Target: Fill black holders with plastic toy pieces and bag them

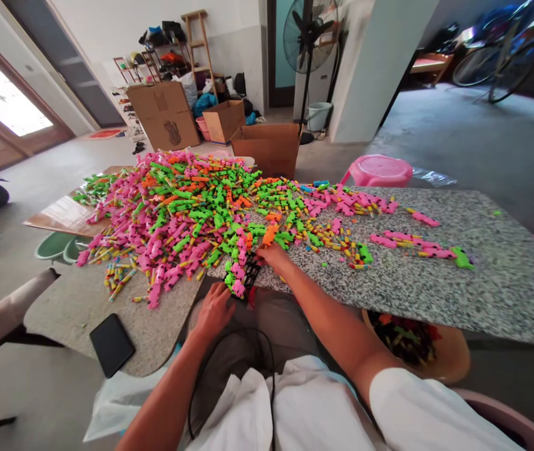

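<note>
A black slotted rack stands at the table edge by my lap, with a row of pink and green plastic toy pieces along its left side. My left hand grips the rack's near left end, fingers bent against it beside the lowest green piece. At the rack's far right side is my right hand, its fingers closed together; what they pinch is hidden. An orange toy piece lies right beyond those fingers. Leftward rises a big heap of pink, green and orange pieces with yellow-ended sticks.
Loose pieces lie across the speckled stone table. A black phone or tablet rests on the left stone slab. Beyond the table are a cardboard box and a pink stool. Below the right edge sits a filled basin.
</note>
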A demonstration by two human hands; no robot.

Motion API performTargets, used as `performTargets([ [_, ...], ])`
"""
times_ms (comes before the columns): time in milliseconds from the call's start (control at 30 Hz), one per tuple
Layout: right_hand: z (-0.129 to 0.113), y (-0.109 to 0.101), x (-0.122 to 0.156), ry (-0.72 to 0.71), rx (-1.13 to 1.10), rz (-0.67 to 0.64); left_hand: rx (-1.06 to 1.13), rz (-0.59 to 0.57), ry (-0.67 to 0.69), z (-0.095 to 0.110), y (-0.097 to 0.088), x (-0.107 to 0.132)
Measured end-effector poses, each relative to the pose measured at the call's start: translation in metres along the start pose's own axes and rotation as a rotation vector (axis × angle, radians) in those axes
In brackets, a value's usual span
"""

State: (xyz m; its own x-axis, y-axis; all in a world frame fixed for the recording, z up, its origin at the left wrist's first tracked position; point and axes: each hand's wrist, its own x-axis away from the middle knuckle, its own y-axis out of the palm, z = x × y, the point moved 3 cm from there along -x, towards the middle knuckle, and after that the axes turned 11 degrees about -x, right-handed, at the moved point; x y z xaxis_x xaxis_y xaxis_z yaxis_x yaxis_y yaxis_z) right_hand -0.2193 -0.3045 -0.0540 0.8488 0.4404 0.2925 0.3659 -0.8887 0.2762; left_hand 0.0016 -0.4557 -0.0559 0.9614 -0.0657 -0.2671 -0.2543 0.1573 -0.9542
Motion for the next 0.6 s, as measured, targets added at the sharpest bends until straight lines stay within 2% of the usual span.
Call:
performTargets([
  [67, 0.001, 0.002, -0.004, 0.040, 0.132, 0.024, 0.004, -0.005, -0.006, 0.000, 0.001, 0.000],
  [167, 0.002, 0.006, -0.008, 0.039, 0.259, -0.012, 0.009, -0.006, -0.015, -0.001, 0.003, 0.000],
  [400, 0.002, 0.014, -0.013, 0.095, 0.205, -0.105, 0.024, -0.019, -0.023, -0.004, 0.005, -0.001],
  [600, 0.004, 0.015, -0.014, 0.031, 0.253, -0.038, 0.030, -0.028, -0.026, -0.005, 0.008, -0.001],
])
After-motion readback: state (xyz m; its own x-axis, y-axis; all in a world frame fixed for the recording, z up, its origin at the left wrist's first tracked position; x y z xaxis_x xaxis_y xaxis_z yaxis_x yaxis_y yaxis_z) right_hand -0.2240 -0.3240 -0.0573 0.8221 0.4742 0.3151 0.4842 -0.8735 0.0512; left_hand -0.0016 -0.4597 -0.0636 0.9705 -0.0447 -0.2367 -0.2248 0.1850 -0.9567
